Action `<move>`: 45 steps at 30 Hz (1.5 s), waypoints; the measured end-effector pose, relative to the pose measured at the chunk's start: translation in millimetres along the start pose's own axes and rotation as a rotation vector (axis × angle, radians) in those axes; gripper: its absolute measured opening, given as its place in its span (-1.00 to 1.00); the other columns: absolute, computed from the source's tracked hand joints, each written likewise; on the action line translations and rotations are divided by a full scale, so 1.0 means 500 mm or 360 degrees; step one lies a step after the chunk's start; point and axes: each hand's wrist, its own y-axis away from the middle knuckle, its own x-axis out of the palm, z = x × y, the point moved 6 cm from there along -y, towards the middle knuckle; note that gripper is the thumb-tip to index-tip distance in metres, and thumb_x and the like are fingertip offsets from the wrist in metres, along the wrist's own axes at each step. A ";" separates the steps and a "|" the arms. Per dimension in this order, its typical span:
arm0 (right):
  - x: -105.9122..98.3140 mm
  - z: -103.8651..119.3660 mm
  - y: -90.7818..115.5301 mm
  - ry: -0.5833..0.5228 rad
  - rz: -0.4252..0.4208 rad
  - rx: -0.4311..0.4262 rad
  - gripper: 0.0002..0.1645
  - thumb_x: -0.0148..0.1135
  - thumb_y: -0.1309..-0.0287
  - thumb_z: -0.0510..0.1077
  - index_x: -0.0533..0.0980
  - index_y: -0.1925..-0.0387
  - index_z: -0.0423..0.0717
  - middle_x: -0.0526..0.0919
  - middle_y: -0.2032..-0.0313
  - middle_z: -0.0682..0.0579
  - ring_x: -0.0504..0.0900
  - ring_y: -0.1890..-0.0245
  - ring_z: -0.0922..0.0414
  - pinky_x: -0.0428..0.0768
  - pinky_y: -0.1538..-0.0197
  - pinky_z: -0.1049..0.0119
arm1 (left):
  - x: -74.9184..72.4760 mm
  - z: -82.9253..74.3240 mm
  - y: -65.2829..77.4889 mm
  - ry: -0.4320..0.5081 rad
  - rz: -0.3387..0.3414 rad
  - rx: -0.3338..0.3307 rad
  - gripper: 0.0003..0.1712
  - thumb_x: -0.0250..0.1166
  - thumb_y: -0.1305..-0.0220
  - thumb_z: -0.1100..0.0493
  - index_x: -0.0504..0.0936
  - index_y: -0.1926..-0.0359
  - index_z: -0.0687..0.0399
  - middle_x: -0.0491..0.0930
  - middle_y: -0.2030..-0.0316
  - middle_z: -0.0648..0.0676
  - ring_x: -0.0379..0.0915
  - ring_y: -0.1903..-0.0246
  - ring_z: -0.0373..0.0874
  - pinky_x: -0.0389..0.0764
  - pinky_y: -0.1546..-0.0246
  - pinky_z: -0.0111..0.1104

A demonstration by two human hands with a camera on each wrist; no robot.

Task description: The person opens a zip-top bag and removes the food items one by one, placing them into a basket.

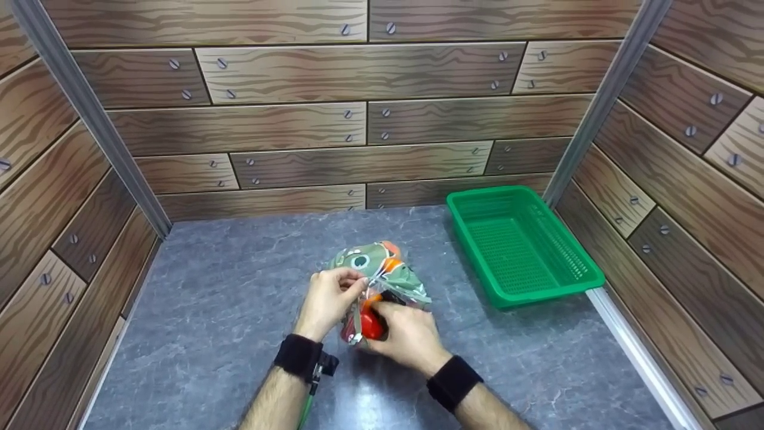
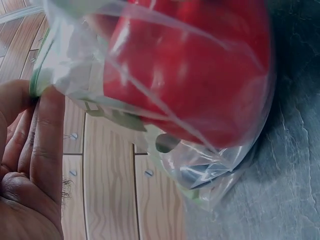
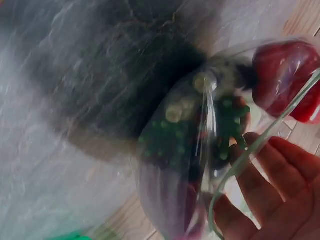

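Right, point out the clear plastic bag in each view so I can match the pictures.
Head: the clear plastic bag is just below centre, left of the green basket.
Left wrist: the bag spans the upper middle, something red inside.
Right wrist: the bag runs from bottom centre towards upper right.
Shared landmark: the grey marbled surface, visible in all three.

Looks like a small lab or studio booth (image 1: 286, 206). Walled on three sides with panels (image 1: 286, 128) printed as planks (image 1: 358, 71) and screws (image 1: 391, 28), framed by grey metal posts (image 1: 92, 113), floored with a grey marble-patterned surface (image 1: 239, 269). Suggested further by black wrist bands (image 1: 298, 356), and by a small device (image 1: 327, 363) and green cable (image 1: 306, 411) at the left one.
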 end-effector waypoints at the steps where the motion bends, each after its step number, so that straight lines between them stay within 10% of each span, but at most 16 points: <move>1: 0.002 0.000 0.001 -0.0004 0.0008 -0.0004 -0.33 0.84 -0.11 0.32 0.79 -0.14 0.16 0.95 0.02 0.16 0.91 0.12 0.08 0.85 0.16 0.03 | 0.000 0.001 0.001 -0.0004 -0.0002 0.0003 -0.85 0.57 -0.58 0.14 0.94 0.02 0.12 0.98 0.13 0.16 0.97 0.16 -0.04 0.93 0.13 -0.31; 15: 0.027 -0.020 -0.002 -0.0163 0.0301 0.0047 -0.06 0.85 -0.12 0.17 0.71 -0.47 -0.04 0.87 -0.38 -0.04 0.76 -0.47 -0.11 0.58 -0.68 -0.25 | 0.010 0.004 0.007 0.0011 0.0042 0.0012 -0.86 0.57 -0.58 0.15 0.94 0.01 0.11 0.98 0.14 0.14 0.95 0.20 -0.09 0.92 0.11 -0.33; 27: 0.003 -0.036 0.000 -0.0404 0.0246 0.0023 -0.13 0.82 -0.09 -0.02 0.68 -0.43 -0.06 0.86 -0.30 -0.05 0.85 -0.26 -0.05 0.84 -0.38 -0.09 | 0.003 0.010 0.006 0.0009 0.0022 -0.0003 -0.85 0.56 -0.59 0.10 0.94 0.00 0.07 0.99 0.13 0.13 0.96 0.17 -0.11 0.90 0.15 -0.37; 39: -0.137 -0.080 0.037 -0.0930 0.0090 0.0066 -0.09 0.72 -0.20 -0.33 0.59 -0.56 -0.02 0.75 -0.44 -0.10 0.83 -0.35 -0.09 0.86 -0.43 -0.01 | -0.017 0.007 0.003 -0.0007 -0.0051 -0.0047 -0.86 0.58 -0.58 0.10 0.95 0.04 0.06 0.99 0.14 0.11 0.96 0.14 -0.09 0.89 0.12 -0.38; 45: -0.208 -0.153 0.043 -0.0924 -0.0079 0.0141 -0.10 0.76 -0.20 -0.29 0.60 -0.54 -0.12 0.79 -0.40 -0.14 0.82 -0.35 -0.11 0.86 -0.42 0.02 | -0.018 -0.005 0.000 0.0027 -0.0040 -0.0054 -0.87 0.57 -0.59 0.10 0.95 0.03 0.04 0.99 0.14 0.09 0.93 0.17 -0.14 0.87 0.16 -0.40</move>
